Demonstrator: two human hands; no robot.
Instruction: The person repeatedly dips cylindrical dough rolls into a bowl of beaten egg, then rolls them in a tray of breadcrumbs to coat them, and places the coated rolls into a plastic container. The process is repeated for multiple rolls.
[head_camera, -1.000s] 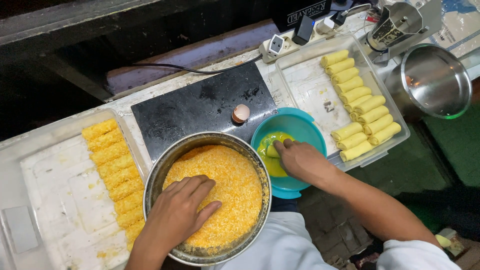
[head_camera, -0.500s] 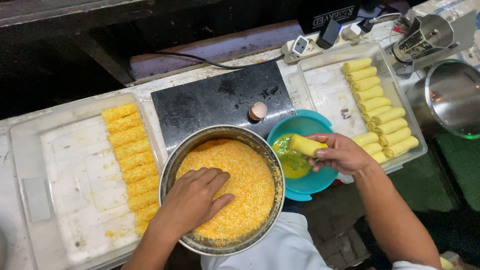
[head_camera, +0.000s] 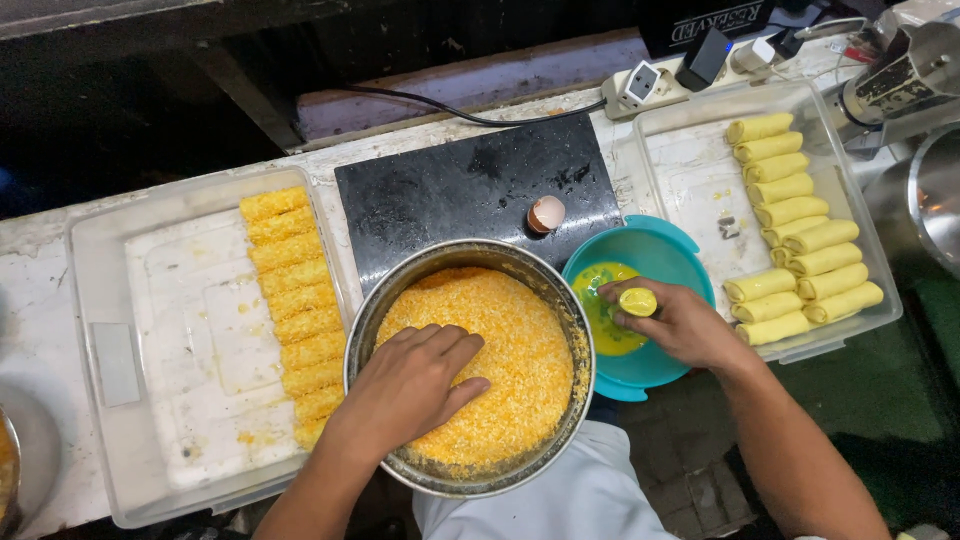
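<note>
My left hand (head_camera: 410, 385) lies flat, fingers spread, on the orange breadcrumbs in a round metal bowl (head_camera: 400, 290). My right hand (head_camera: 672, 325) grips a pale yellow roll (head_camera: 637, 301), wet with egg, just above the yellow egg wash in a teal bowl (head_camera: 668, 245). Plain yellow rolls (head_camera: 800, 235) are lined up in a clear tray (head_camera: 690, 150) to the right. Crumb-coated rolls (head_camera: 292, 300) lie in a column in a clear tray (head_camera: 170, 330) to the left.
A black board (head_camera: 450, 195) behind the bowls carries an empty eggshell half (head_camera: 545, 213). A white power strip (head_camera: 650, 82) with plugs and a black cable runs along the back edge. Metal pots (head_camera: 940, 190) stand at the far right.
My right hand lifted a roll out of the egg wash and now holds it end-up over the teal bowl. My left hand stayed pressed in the breadcrumbs. The view shifted left.
</note>
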